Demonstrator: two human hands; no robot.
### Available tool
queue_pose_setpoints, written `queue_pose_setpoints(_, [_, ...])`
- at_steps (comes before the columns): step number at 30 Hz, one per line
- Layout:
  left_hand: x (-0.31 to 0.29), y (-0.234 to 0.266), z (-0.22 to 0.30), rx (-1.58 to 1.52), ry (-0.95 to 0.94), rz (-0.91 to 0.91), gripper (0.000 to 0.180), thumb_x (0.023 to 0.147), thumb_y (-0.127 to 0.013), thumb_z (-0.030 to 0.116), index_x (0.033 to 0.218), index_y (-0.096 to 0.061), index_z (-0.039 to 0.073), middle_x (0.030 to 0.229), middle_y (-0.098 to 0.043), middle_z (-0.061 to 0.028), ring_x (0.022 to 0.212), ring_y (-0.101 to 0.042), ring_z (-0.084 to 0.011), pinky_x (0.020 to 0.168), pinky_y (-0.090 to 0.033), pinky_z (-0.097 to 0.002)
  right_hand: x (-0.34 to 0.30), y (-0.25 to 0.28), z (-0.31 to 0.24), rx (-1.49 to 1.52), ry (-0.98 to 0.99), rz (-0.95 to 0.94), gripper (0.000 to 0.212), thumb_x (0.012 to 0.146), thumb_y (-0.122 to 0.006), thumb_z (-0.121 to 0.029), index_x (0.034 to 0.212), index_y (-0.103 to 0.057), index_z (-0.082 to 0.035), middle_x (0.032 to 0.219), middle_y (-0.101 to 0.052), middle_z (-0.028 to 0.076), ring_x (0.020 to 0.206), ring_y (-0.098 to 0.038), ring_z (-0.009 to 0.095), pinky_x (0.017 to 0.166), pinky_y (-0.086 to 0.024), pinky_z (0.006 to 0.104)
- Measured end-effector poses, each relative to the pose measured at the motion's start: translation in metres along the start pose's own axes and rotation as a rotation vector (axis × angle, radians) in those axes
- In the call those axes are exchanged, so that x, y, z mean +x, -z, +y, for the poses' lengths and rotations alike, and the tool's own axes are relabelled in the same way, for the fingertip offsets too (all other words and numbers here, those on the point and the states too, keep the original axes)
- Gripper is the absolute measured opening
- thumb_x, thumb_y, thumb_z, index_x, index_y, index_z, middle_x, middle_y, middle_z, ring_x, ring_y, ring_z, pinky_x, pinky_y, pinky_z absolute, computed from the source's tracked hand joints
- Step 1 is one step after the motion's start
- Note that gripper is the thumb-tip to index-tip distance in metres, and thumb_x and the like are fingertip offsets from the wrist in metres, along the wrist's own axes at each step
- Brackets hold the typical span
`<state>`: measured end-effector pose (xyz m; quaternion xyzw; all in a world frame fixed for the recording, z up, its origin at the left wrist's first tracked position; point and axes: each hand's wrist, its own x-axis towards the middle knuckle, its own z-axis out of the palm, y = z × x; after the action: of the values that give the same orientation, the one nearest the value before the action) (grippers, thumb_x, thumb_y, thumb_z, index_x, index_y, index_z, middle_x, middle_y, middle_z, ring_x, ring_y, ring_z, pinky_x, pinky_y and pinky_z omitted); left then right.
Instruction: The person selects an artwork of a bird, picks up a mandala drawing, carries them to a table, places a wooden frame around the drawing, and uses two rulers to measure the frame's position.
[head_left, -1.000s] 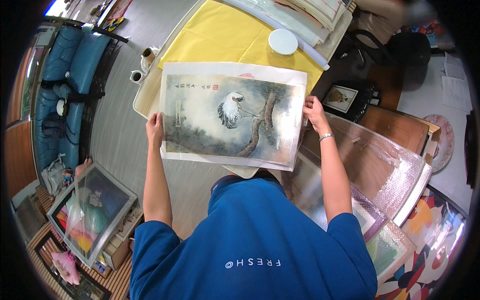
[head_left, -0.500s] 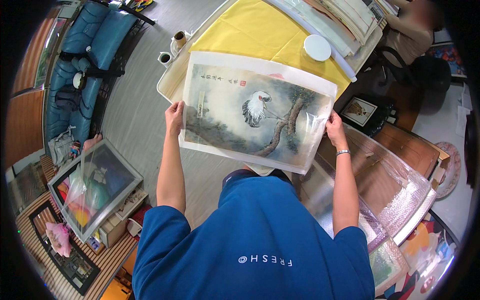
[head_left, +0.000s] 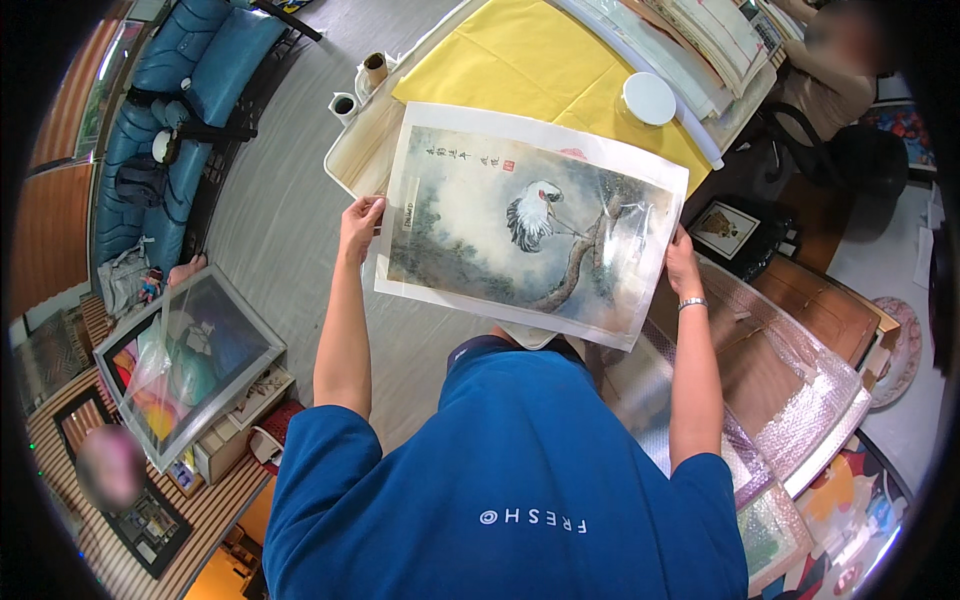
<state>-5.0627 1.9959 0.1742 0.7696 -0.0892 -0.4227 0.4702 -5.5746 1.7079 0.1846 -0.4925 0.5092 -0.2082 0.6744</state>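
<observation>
I hold up a painting of a white-and-black bird on a pine branch, with a white border and a glossy clear covering. It is tilted, its right side lower than its left. My left hand pinches at its left edge, fingertips pressed together. At the right edge my right hand grips it, with some fingers hidden behind the sheet. A metal bracelet circles my right wrist. Beyond the painting, a yellow cloth covers part of the table, partly hidden by the sheet.
A round white lid, a long pale roll and stacked papers lie on the table. Bubble-wrapped frames lean at right. A framed picture stands left, a blue sofa beyond. Another person sits far right.
The painting has shifted slightly right, with both hands staying at its sides. Its surface glare has changed a little. The whole view has also moved slightly.
</observation>
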Motion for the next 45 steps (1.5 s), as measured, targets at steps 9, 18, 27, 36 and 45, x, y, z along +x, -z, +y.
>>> queue_pose_setpoints(9, [-0.006, -0.008, 0.007, 0.041, -0.033, 0.027, 0.02, 0.094, -0.065, 0.019, 0.108, -0.066, 0.004, 0.09, -0.07, -0.004, 0.074, -0.064, -0.0115, 0.064, -0.051, -0.0275, 0.001, -0.013, 0.021, -0.055, 0.291, 0.427, 0.044, 0.087, -0.068, -0.006, 0.121, -0.04, -0.003, 0.102, -0.056, 0.008, 0.093, -0.056, 0.015, 0.083, -0.048, 0.0279])
queue_pose_setpoints(18, [-0.009, -0.01, 0.008, 0.025, -0.085, 0.015, 0.02, 0.095, -0.063, 0.018, 0.111, -0.065, 0.006, 0.092, -0.071, -0.0051, 0.075, -0.064, -0.012, 0.065, -0.052, -0.0284, -0.02, 0.003, 0.016, -0.328, 0.182, 0.195, 0.024, 0.096, -0.062, -0.022, 0.093, -0.064, 0.002, 0.09, -0.058, 0.005, 0.084, -0.052, 0.013, 0.08, -0.043, 0.0272])
queue_pose_setpoints(27, [-0.003, -0.006, -0.002, 0.051, -0.09, 0.028, 0.018, 0.099, -0.056, 0.017, 0.112, -0.066, 0.008, 0.087, -0.067, -0.0004, 0.069, -0.057, -0.0085, 0.058, -0.047, -0.026, -0.034, -0.043, -0.009, -1.004, 0.392, 0.462, 0.022, 0.083, -0.068, -0.015, 0.091, -0.06, 0.003, 0.104, -0.055, 0.022, 0.098, -0.053, 0.039, 0.089, -0.044, 0.0445])
queue_pose_setpoints(36, [-0.006, -0.004, 0.005, 0.049, -0.029, -0.067, 0.024, 0.101, -0.053, 0.026, 0.111, -0.064, 0.007, 0.083, -0.064, 0.0013, 0.069, -0.057, -0.0088, 0.061, -0.047, -0.0267, -0.009, -0.026, 0.022, 0.043, -0.018, 0.053, 0.034, 0.091, -0.068, -0.01, 0.121, -0.056, 0.002, 0.113, -0.065, 0.006, 0.098, -0.06, 0.013, 0.09, -0.046, 0.0276])
queue_pose_setpoints(45, [-0.008, 0.001, 0.009, 0.09, 0.022, -0.149, 0.025, 0.098, -0.059, 0.028, 0.11, -0.063, 0.007, 0.09, -0.067, -0.0008, 0.075, -0.058, -0.0099, 0.066, -0.047, -0.0278, -0.009, -0.026, 0.01, 0.238, -0.166, -0.071, 0.043, 0.088, -0.073, -0.014, 0.123, -0.056, 0.002, 0.117, -0.063, 0.007, 0.104, -0.059, 0.016, 0.093, -0.046, 0.0304])
